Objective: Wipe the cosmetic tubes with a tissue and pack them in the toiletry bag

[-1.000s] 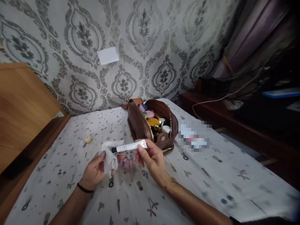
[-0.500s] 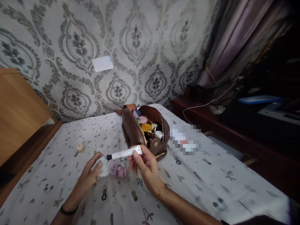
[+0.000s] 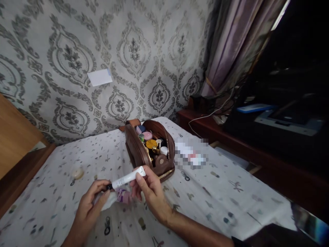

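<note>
A white tube [image 3: 126, 179] with a black cap is held up at its flat end by my right hand [image 3: 151, 192], thumb and fingers pinched on it. My left hand [image 3: 91, 202] is closed around a white crumpled wipe or tissue [image 3: 109, 201], its fingers at the tube's black cap. Beneath the tube lies a pink and purple item [image 3: 124, 196], partly hidden. Just behind my right hand, the brown bag [image 3: 135, 145] stands unzipped, filled with several cosmetics, including a yellow round one [image 3: 151, 144] and a white-lidded jar [image 3: 163, 151].
A small cream-coloured round jar [image 3: 77, 173] sits on the patterned sheet [image 3: 195, 202] at the left. Right of the bag is a blurred-out item [image 3: 191, 154]. A wooden board [image 3: 17, 137] stands at the left; a dark red ledge [image 3: 200, 125] with a cable is at the right.
My left hand has moved up to the tube's cap, its fingers now touching it. The tube is still in my right hand. The view has shifted, so the scene sits further left.
</note>
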Available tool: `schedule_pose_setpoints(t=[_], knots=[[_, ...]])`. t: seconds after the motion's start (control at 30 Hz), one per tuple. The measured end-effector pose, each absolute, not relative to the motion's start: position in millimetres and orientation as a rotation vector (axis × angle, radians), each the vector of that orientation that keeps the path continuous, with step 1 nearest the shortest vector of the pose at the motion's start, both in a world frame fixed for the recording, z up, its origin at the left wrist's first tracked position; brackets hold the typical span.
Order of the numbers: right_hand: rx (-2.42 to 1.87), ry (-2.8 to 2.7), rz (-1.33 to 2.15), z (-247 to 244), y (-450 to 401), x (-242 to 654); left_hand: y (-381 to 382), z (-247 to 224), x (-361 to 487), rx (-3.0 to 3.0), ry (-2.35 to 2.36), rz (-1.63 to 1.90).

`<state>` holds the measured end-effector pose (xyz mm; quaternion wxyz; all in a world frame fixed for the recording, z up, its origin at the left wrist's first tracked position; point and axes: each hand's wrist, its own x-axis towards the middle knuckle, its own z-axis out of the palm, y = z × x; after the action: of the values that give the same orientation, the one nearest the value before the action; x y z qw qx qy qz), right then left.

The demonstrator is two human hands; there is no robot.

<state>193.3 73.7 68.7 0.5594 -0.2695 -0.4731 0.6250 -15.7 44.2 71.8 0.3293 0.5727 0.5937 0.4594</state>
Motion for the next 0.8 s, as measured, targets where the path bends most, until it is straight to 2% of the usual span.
schedule_pose_setpoints(t=[0.5, 0.8], knots=[[-0.597, -1.276, 1.463, 69.8, 67.2, 192.0, 45.7, 71.0, -2.1, 1.541, 1.635, 1.257], [-0.673, -1.211, 1.399, 63.0, 75.6, 191.6, 42.0, 73.2, -8.7, 1.412, 1.445, 1.19]])
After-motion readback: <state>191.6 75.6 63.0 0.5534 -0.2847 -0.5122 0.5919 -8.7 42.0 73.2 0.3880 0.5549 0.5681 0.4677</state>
